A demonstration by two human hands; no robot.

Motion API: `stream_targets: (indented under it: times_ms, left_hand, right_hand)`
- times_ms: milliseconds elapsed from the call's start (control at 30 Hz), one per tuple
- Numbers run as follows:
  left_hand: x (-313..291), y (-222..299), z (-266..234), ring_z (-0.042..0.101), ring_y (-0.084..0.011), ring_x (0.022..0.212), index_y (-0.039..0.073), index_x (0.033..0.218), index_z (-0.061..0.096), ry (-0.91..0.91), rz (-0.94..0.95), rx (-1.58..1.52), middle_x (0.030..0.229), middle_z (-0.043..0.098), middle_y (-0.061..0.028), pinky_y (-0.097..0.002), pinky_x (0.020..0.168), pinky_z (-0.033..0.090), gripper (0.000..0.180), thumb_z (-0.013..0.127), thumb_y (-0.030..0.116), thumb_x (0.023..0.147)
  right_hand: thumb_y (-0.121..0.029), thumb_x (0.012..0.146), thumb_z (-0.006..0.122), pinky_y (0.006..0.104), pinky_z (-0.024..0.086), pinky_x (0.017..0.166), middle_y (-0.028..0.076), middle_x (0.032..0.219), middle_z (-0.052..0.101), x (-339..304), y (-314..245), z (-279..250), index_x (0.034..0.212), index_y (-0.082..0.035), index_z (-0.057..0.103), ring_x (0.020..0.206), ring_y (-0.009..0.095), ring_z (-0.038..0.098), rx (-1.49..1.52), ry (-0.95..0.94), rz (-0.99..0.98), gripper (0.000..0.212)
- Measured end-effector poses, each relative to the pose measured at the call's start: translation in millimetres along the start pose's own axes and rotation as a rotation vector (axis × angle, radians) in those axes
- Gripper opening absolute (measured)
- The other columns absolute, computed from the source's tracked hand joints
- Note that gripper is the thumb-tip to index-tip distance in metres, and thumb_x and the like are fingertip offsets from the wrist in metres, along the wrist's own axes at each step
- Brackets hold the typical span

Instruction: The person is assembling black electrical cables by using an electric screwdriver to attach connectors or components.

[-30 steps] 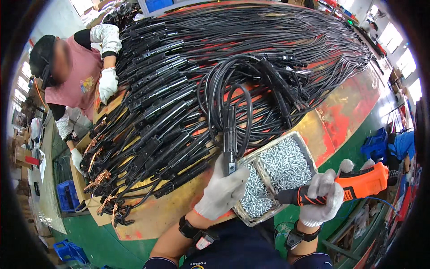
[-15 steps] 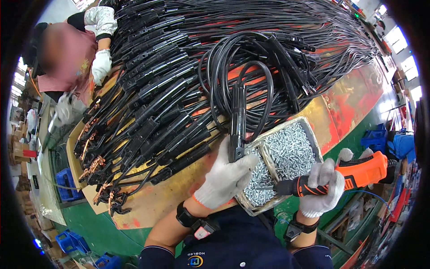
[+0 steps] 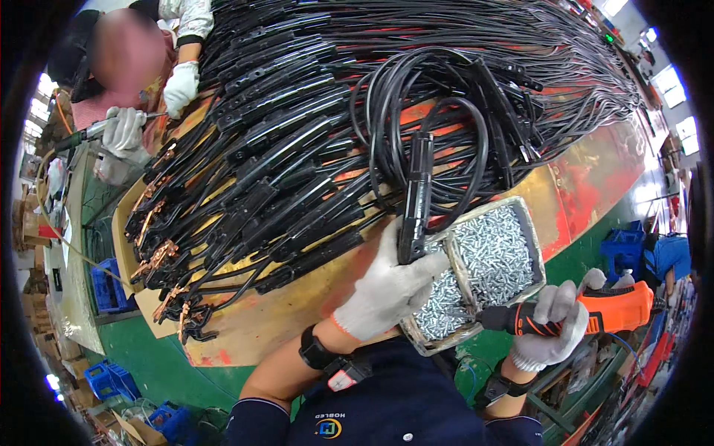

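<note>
My left hand point(image 3: 390, 293), in a white knit glove, grips the lower end of a black plastic cable handle point(image 3: 420, 182). The handle stands nearly upright in the picture, joined to a coil of thick black cable point(image 3: 476, 134). My gloved right hand point(image 3: 552, 327) is closed round an orange and black power screwdriver point(image 3: 617, 306). Its dark nose points left, over the near side of a two-part tray point(image 3: 539, 253) of small silver screws point(image 3: 494, 253). Whether the bit touches the screws cannot be told. The tray sits at the table edge, just right of my left hand.
Rows of black cable handles point(image 3: 275, 137) with bare copper ends point(image 3: 160, 256) cover the table's left. Long black cables point(image 3: 476, 30) run to the far right. Across the left corner, a co-worker's gloved hand point(image 3: 125, 130) holds a power tool. Blue crates point(image 3: 111, 379) lie on the green floor.
The whole view has shifted slightly, carrying the table's contents rightward. Both my hands keep their hold, with the screwdriver still by the tray. The co-worker's near hand has risen toward their other hand.
</note>
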State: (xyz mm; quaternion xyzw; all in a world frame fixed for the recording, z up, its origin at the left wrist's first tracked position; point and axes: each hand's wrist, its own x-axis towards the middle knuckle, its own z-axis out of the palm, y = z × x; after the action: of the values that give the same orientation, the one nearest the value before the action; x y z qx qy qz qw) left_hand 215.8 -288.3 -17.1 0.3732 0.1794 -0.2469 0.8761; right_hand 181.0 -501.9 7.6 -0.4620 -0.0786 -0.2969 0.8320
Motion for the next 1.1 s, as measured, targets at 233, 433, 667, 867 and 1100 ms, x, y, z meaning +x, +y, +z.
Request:
stream_targets:
  times_ms: [233, 433, 667, 867, 1100]
  left_hand:
    - [0.7, -1.4, 3.0, 0.042, -0.0069, 0.047, 0.012, 0.138, 0.036, 0.035, 0.018, 0.039, 0.073, 0.048, 0.0023, -0.0231, 0.041, 0.032, 0.064, 0.069, 0.004, 0.084]
    - [1.4, -0.2, 4.4, 0.043, -0.0071, 0.050, 0.012, 0.137, 0.036, 0.046, 0.006, 0.055, 0.073, 0.048, 0.0022, -0.0233, 0.043, 0.034, 0.063, 0.069, 0.005, 0.084]
    - [5.8, -10.7, 8.5, 0.045, -0.0074, 0.054, 0.011, 0.127, 0.043, 0.080, 0.253, 0.262, 0.072, 0.048, 0.0016, -0.0234, 0.048, 0.038, 0.043, 0.064, 0.010, 0.090]
    - [1.2, -12.4, 4.6, 0.049, -0.0091, 0.056, 0.011, 0.111, 0.052, 0.172, -0.025, -0.032, 0.069, 0.052, 0.0012, -0.0222, 0.052, 0.041, 0.052, 0.035, 0.059, 0.102]
    - [5.6, -25.8, -20.4, 0.044, -0.0095, 0.046, 0.015, 0.115, 0.047, -0.010, 0.098, -0.086, 0.064, 0.051, 0.0005, -0.0227, 0.041, 0.034, 0.064, 0.026, 0.072, 0.096]
  right_hand:
    - [0.001, 0.088, 0.059, 0.0223, 0.048, 0.045, 0.013, 0.135, 0.053, -4.2, 8.1, -2.2, 0.157, -0.024, 0.004, 0.061, 0.009, 0.046, -0.004, 0.051, 0.003, 0.092]
    - [0.001, 0.087, 0.061, 0.0212, 0.045, 0.044, 0.011, 0.135, 0.053, -1.2, 0.6, 1.3, 0.157, -0.022, 0.007, 0.058, 0.007, 0.043, -0.001, 0.094, -0.025, 0.091]
    - [-0.002, 0.096, 0.050, 0.0209, 0.039, 0.047, 0.010, 0.128, 0.054, 24.7, -16.1, 18.4, 0.154, -0.016, 0.020, 0.060, 0.006, 0.039, 0.124, 0.073, -0.007, 0.066]
    - [-0.007, 0.100, 0.048, 0.0242, 0.041, 0.053, 0.009, 0.119, 0.056, 54.4, -12.5, 49.3, 0.143, -0.007, 0.035, 0.064, 0.008, 0.041, 0.471, -0.010, 0.039, 0.045]
    - [-0.012, 0.099, 0.055, 0.0229, 0.043, 0.057, -0.002, 0.070, 0.041, 51.0, 20.9, 73.2, 0.125, -0.001, 0.050, 0.060, 0.008, 0.037, 0.487, 0.204, 0.231, 0.029]
